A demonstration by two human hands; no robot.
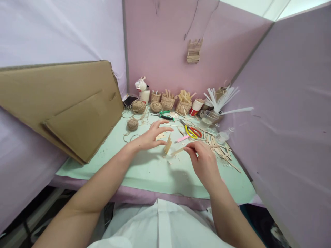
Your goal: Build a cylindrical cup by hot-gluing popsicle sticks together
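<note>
My right hand (203,158) pinches one end of a flat wooden craft stick (178,151) between thumb and fingers, its free end pointing left, low over the table. A small piece built of craft sticks (168,145) stands on the table left of that stick. My left hand (153,136) is open beside this piece, fingers stretched above it and the thumb near its left side; whether the thumb touches it I cannot tell. A few loose sticks (160,136) lie behind the left hand. Small wood scraps (169,162) are scattered in front of the piece.
Scissors with yellow and red handles (192,132), a pink cutter (182,138) and green-handled pliers (165,112) lie behind my hands. Loose sticks (219,148) pile at the right. Twine balls (132,124), stick-filled baskets (184,106) and a clear cup (207,119) stand farther back. Cardboard (77,113) leans left.
</note>
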